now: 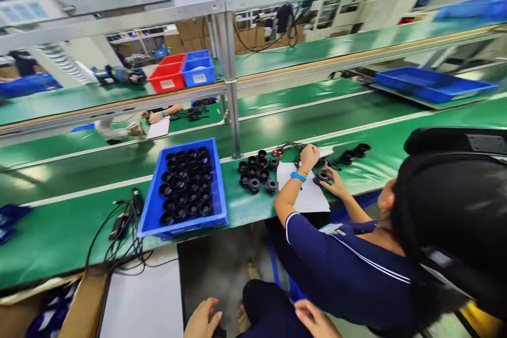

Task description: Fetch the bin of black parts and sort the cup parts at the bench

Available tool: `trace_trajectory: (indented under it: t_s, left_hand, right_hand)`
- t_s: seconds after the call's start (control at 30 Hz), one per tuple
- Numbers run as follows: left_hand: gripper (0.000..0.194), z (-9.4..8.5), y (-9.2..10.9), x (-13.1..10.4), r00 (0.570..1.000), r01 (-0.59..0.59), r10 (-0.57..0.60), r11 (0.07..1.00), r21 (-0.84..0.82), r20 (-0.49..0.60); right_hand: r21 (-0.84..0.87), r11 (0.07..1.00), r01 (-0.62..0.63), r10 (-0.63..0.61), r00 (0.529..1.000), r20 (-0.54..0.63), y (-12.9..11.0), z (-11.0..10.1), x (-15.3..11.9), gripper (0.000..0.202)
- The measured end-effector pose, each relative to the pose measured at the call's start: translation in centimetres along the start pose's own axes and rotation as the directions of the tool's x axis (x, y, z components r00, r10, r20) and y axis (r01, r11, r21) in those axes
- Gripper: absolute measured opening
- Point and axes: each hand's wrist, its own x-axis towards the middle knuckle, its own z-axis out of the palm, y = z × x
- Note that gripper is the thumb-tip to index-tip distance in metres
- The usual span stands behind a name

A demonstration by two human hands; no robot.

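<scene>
My left hand [202, 320] is at the bottom edge, in front of the bench, fingers bent but apart and nothing seen in them. My right hand [315, 319] is also low in the frame, close to a co-worker's dark blue sleeve [317, 253], its fingers stretched out. Both hands are partly cut off by the frame. Nearest on the bench stands a blue tray [222, 211] filled with rows of black round plastic parts [181, 185]. To its right sits a cluster of similar black parts [259, 170].
A co-worker's hand [335, 182] holds a black ring-shaped part [322, 176] over white paper [304, 195]. Cables with a black device [119, 226] lie left of the tray. A metal post [232, 84] carries a shelf with red [168, 71] and blue bins [198, 67].
</scene>
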Motion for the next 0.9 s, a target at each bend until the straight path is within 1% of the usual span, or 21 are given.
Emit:
trace_trajectory:
  t_s: [0.03, 0.07, 0.1, 0.17, 0.23, 0.3, 0.33, 0.4, 0.43, 0.47, 0.5, 0.53, 0.57, 0.63, 0.73, 0.83, 0.9]
  left_hand:
    - [0.042, -0.8, 1.0, 1.2, 0.997, -0.079, 0.079, 0.997, -0.009, -0.007]
    - [0.042, -1.6, 2.2, 2.3, 0.986, -0.165, 0.165, 0.986, -0.023, -0.015]
    - [0.043, -2.6, 3.5, 3.3, 0.968, -0.25, 0.249, 0.967, -0.043, -0.025]
    - [0.043, -5.0, 6.2, 4.7, 0.919, -0.394, 0.392, 0.915, -0.081, -0.05]
    - [0.04, -8.0, 8.8, 5.5, 0.865, -0.501, 0.495, 0.861, -0.088, -0.084]
    - [0.033, -11.3, 11.0, 5.9, 0.804, -0.582, 0.565, 0.811, -0.052, -0.183]
    - [0.03, -13.0, 12.0, 6.0, 0.763, -0.619, 0.596, 0.785, -0.016, -0.251]
    - [0.023, -16.1, 13.8, 6.2, 0.656, -0.679, 0.656, 0.729, 0.088, -0.373]
    - [0.021, -17.4, 14.7, 6.4, 0.606, -0.695, 0.683, 0.704, 0.147, -0.407]
    - [0.019, -18.6, 15.5, 6.6, 0.567, -0.702, 0.709, 0.682, 0.203, -0.419]
    - [0.017, -19.6, 16.3, 6.9, 0.543, -0.702, 0.729, 0.666, 0.252, -0.417]
    - [0.016, -20.4, 17.1, 7.2, 0.532, -0.695, 0.743, 0.657, 0.291, -0.407]
    - [0.014, -21.0, 17.7, 7.7, 0.53, -0.687, 0.752, 0.651, 0.322, -0.391]
    - [0.013, -21.7, 18.9, 8.7, 0.538, -0.681, 0.773, 0.633, 0.369, -0.335]
    - [0.013, -21.9, 20.1, 10.4, 0.534, -0.709, 0.82, 0.566, 0.42, -0.204]
    - [0.015, -21.8, 21.0, 12.1, 0.506, -0.763, 0.86, 0.481, 0.432, -0.062]
    - [0.015, -21.8, 21.4, 13.3, 0.495, -0.788, 0.869, 0.453, 0.416, -0.009]
  right_hand:
    - [0.034, 0.999, -0.026, 0.023, 0.995, 0.096, 0.5, 2.6, -0.7, 0.032]
    - [0.062, 0.998, -0.033, 0.022, 0.985, 0.171, 0.5, 4.7, -0.7, 0.032]
    - [0.086, 0.996, -0.019, 0.0, 0.976, 0.217, -0.2, 6.2, -0.1, 0.033]
    - [0.14, 0.989, 0.039, -0.073, 0.965, 0.251, -3.0, 7.9, 2.3, 0.033]
    - [0.219, 0.971, 0.097, -0.154, 0.953, 0.262, -6.8, 8.4, 4.9, 0.028]
    - [0.289, 0.947, 0.143, -0.215, 0.947, 0.239, -10.4, 8.3, 7.0, 0.023]
    - [0.314, 0.936, 0.159, -0.235, 0.946, 0.221, -11.8, 8.2, 7.7, 0.022]
    - [0.343, 0.921, 0.187, -0.261, 0.948, 0.182, -13.7, 7.9, 8.7, 0.022]
    - [0.349, 0.916, 0.199, -0.269, 0.949, 0.163, -14.3, 7.7, 8.9, 0.023]
    - [0.355, 0.911, 0.209, -0.275, 0.95, 0.146, -14.6, 7.5, 9.0, 0.024]
    - [0.363, 0.907, 0.215, -0.278, 0.951, 0.132, -14.7, 7.3, 9.1, 0.025]
    - [0.372, 0.903, 0.216, -0.278, 0.953, 0.124, -14.7, 7.2, 9.0, 0.026]
    - [0.38, 0.9, 0.212, -0.275, 0.954, 0.119, -14.7, 7.0, 9.0, 0.027]
    - [0.394, 0.897, 0.2, -0.261, 0.96, 0.106, -14.4, 6.9, 8.8, 0.029]
    - [0.406, 0.894, 0.189, -0.239, 0.968, 0.076, -13.7, 7.1, 8.5, 0.033]
    - [0.405, 0.895, 0.186, -0.231, 0.971, 0.064, -13.1, 7.5, 8.8, 0.037]
    - [0.399, 0.898, 0.188, -0.229, 0.972, 0.057, -12.9, 7.7, 9.4, 0.04]
